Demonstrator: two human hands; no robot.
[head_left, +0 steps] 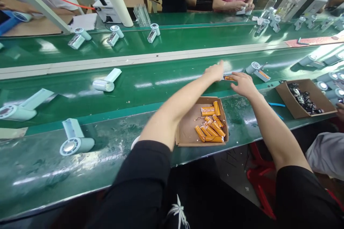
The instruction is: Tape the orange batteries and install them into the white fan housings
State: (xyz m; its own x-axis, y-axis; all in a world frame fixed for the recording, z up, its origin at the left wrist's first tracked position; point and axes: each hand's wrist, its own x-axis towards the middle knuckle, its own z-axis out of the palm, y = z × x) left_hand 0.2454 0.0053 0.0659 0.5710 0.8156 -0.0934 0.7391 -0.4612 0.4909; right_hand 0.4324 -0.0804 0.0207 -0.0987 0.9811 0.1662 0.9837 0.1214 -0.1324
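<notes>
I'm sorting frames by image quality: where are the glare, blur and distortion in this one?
Head view: overhead lights leave white glare streaks on the green belt; the left hand is motion-blurred and partly washed out; the right hand is sharper; the belt edges bow from wide-angle distortion; the orange batteries are evenly lit.

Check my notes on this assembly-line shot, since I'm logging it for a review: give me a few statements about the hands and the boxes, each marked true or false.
1. Both hands, the left hand and the right hand, reach out over the green belt. True.
2. The cardboard box between the forearms holds orange batteries. True.
3. The box on the right holds orange cells too. False: it holds small dark parts.
4. The hands meet at a small orange-and-white item. True.
5. The fan body at lower left is in the left hand. False: it lies untouched.
</notes>
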